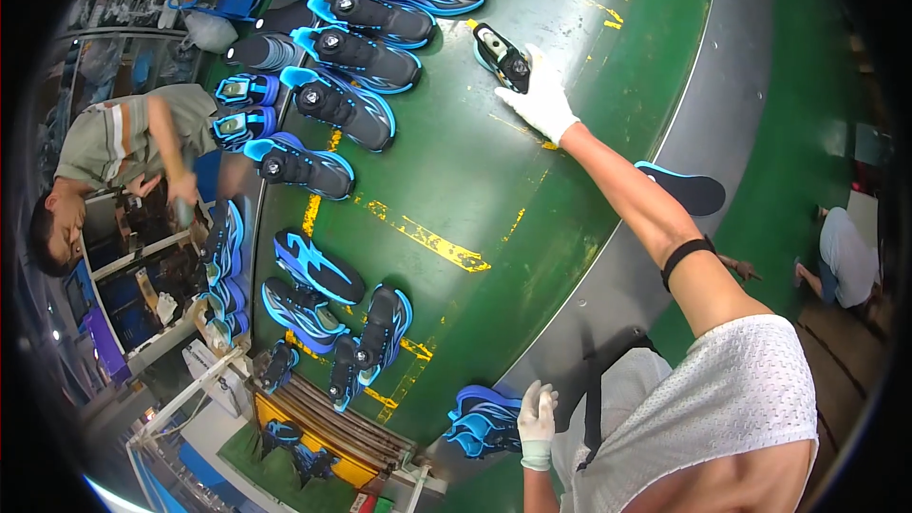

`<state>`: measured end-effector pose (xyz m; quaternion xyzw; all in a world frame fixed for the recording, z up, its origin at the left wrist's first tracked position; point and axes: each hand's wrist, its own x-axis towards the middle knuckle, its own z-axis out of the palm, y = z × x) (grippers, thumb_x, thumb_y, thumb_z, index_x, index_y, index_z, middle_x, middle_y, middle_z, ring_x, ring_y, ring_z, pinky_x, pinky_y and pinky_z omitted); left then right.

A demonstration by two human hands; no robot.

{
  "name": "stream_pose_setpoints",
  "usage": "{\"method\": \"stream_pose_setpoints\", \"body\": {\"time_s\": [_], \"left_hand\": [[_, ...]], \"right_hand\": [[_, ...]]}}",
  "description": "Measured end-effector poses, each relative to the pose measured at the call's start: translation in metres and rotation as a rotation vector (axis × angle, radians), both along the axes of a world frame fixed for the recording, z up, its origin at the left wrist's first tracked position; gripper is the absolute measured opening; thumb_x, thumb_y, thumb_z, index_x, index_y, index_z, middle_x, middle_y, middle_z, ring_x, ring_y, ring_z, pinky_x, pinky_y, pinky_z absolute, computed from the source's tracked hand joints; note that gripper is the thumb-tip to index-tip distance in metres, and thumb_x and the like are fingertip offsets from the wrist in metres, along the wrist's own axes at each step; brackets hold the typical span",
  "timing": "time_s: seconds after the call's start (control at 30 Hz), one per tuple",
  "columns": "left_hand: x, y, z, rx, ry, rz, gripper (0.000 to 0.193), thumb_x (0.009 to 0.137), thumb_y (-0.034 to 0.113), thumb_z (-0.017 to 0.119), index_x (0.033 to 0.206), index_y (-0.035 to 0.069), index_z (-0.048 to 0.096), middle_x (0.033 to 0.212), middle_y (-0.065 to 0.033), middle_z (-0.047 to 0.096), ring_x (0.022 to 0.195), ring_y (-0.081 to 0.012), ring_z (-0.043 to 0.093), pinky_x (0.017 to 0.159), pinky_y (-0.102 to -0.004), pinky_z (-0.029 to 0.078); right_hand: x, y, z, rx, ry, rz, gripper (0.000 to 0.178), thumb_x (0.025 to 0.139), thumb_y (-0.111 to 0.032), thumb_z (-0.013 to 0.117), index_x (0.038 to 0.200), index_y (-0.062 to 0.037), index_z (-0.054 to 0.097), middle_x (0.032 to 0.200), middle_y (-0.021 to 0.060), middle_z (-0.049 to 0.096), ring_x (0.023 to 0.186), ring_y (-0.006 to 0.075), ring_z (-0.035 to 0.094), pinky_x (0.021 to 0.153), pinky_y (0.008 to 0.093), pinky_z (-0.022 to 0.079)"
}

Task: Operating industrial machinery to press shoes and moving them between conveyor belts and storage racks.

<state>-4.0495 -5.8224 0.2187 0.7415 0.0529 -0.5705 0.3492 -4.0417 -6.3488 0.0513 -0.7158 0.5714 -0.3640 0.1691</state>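
Holding the dark shoe point(503, 56) at its near end, we had our gloved R hand point(548, 100) with thumb on one side and fingers on other. Shoe was on or just above the green belt point(570, 228); we couldn't tell which. Our L hand point(537, 413) was beside the blue footwear point(482, 426), fingers partly bent; gripping or not, we couldn't tell. We judged the shoe prob. light, upper soft, sole stiffer, not v. slippery w/ gloves; best hold was sole edges, i.e. not the dial.
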Motion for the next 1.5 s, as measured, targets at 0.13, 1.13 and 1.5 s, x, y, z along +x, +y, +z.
{"method": "stream_pose_setpoints", "body": {"time_s": [0.13, 1.13, 1.5], "left_hand": [[-0.001, 0.005, 0.007, 0.024, -0.053, -0.045, 0.045, 0.103, 0.021, 0.053, 0.137, -0.007, 0.046, 0.124, -0.0179, 0.064, 0.107, -0.0229, 0.067, 0.093, -0.0329, 0.055], [-0.011, 0.073, -0.018, -0.015, -0.14, 0.007, 0.046, 0.099, 0.02, 0.057, 0.135, -0.008, 0.049, 0.113, -0.0166, 0.068, 0.096, -0.0197, 0.069, 0.081, -0.0292, 0.056], [-0.004, 0.106, -0.024, -0.01, -0.185, -0.002, 0.045, 0.099, 0.019, 0.055, 0.135, -0.008, 0.048, 0.114, -0.0177, 0.067, 0.095, -0.0211, 0.069, 0.081, -0.0303, 0.057]], "right_hand": [[-0.01, 0.009, 0.047, 0.14, -0.068, 0.031, 0.067, 0.081, -0.038, 0.077, 0.129, 0.0009, 0.052, 0.123, 0.024, 0.058, 0.1, 0.0363, 0.064, 0.09, 0.0426, 0.051], [-0.011, -0.019, 0.024, 0.653, -0.693, -0.054, 0.036, 0.084, -0.022, 0.068, 0.103, 0.0051, 0.052, 0.102, 0.0149, 0.052, 0.063, 0.0152, 0.057, 0.047, 0.0303, 0.05], [-0.006, -0.021, 0.047, 0.658, -0.587, 0.003, 0.029, 0.082, -0.023, 0.066, 0.071, 0.0034, 0.063, 0.061, 0.0088, 0.062, 0.045, 0.0147, 0.056, 0.043, 0.032, 0.046]]}}
